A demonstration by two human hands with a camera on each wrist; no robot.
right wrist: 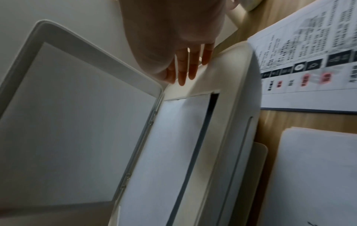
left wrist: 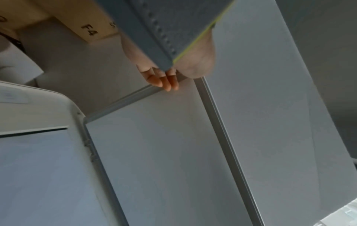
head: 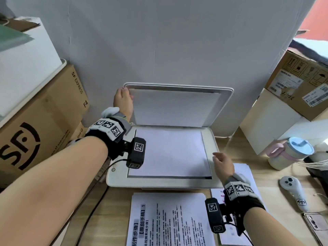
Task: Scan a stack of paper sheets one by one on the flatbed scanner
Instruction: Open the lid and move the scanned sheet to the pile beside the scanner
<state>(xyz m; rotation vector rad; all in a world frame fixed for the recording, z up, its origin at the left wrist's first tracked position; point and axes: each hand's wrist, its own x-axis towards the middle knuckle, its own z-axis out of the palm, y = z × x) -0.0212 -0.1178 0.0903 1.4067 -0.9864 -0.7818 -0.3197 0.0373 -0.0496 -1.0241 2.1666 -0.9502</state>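
The white flatbed scanner (head: 211,139) stands mid-desk with its lid (head: 177,107) raised. My left hand (head: 122,92) grips the lid's top left corner; in the left wrist view its fingers (left wrist: 164,81) curl over the lid (left wrist: 154,152) edge. A blank-side-up sheet (head: 168,153) lies on the glass. My right hand (head: 217,157) hovers open over the scanner's right rim, holding nothing; its straight fingers (right wrist: 185,67) point at the rim beside the sheet (right wrist: 173,145). A printed paper stack (head: 168,219) lies in front of the scanner, and a second pile (head: 245,173) sits to its right.
Cardboard boxes (head: 35,130) are stacked close on the left, and more boxes (head: 301,86) on the right. A lidded cup (head: 287,157), a white controller (head: 292,192) and a phone (head: 316,226) lie at the right. A black cable (head: 94,206) runs beside the scanner.
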